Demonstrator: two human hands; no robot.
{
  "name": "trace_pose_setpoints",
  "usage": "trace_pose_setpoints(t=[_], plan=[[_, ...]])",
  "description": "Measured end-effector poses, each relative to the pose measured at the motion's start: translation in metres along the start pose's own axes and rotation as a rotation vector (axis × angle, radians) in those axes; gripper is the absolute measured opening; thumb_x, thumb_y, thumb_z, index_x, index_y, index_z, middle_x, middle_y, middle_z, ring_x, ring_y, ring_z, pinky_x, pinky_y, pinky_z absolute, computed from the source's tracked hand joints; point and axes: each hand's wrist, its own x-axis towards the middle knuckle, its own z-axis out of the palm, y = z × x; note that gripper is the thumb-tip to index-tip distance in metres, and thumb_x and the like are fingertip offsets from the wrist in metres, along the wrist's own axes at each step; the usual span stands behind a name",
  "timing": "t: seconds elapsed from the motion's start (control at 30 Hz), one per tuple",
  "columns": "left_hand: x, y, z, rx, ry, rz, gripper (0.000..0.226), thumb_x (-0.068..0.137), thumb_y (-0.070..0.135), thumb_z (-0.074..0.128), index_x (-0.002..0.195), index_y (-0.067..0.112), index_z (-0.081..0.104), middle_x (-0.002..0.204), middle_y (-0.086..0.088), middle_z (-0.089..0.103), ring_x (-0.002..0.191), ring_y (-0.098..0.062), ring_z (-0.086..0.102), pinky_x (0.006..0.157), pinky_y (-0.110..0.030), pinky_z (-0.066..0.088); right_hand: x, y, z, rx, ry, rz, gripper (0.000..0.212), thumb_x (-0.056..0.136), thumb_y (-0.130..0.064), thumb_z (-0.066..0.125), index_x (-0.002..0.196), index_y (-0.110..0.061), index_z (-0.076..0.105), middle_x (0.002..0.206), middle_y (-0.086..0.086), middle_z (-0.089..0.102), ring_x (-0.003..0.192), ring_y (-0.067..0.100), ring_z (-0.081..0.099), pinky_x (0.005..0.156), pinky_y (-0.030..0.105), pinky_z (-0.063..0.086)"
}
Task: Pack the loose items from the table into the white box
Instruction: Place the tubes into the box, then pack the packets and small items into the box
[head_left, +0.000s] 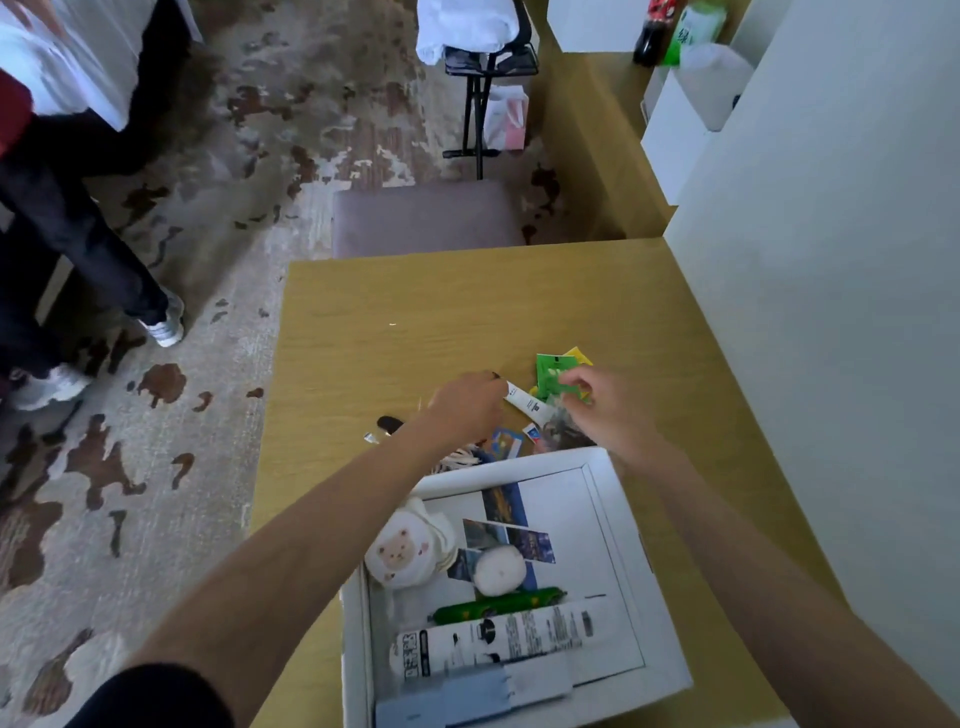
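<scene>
The white box (628, 525) sits open on the near part of the wooden table (415, 322). Inside lie a bear-print pouch (402, 551), a white round item (500, 570), a green stick (498, 605), a white tube (493, 642) and a blue-grey pack (467, 696). Beyond the box, my left hand (467, 405) grips one end of a small white tube (530, 404). My right hand (608, 410) pinches a green packet (550, 371), with a yellow packet (579, 357) behind it. Small cards (506, 441) and a dark item (387, 423) lie loose near my left forearm.
A grey padded stool (426, 221) stands against the table's far edge. A white wall (831, 312) borders the table on the right. A person's legs and shoes (166, 322) stand on the patterned carpet at left. A black folding stand (483, 104) is farther back.
</scene>
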Motion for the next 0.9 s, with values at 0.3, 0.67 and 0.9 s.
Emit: trace_pose_setpoints(t=[0.3,0.67,0.9], plan=[[0.071,0.017,0.042,0.269,-0.036,0.231,0.048,0.087,0.017,0.057,0.132,0.011,0.042,0.131,-0.011,0.049,0.12,-0.031,0.046,0.094,-0.046,0.043,0.055,0.054,0.013,-0.08,-0.061,0.155,0.03,0.088,-0.01,0.06,0.117,-0.005,0.063,0.118,0.015,0.064,0.103,0.028,0.061,0.087,0.035,0.047],[0.05,0.005,0.036,0.186,0.035,0.228,0.043,0.085,0.015,0.06,0.125,0.011,0.044,0.118,-0.011,0.052,0.101,-0.029,0.055,0.059,-0.038,0.043,0.112,0.067,0.045,-0.303,-0.211,0.324,0.075,0.072,-0.039,0.08,0.131,-0.009,0.044,0.131,0.016,0.048,0.119,0.036,0.049,0.095,0.046,0.047],[0.002,0.004,-0.007,-0.356,0.217,-0.018,0.026,0.095,0.029,0.048,0.117,0.016,0.044,0.102,-0.007,0.062,0.078,-0.022,0.059,0.059,-0.032,0.041,0.106,0.054,0.036,0.261,-0.121,0.346,0.036,0.082,-0.003,0.068,0.114,-0.011,0.055,0.112,0.01,0.065,0.106,0.028,0.062,0.091,0.043,0.051]])
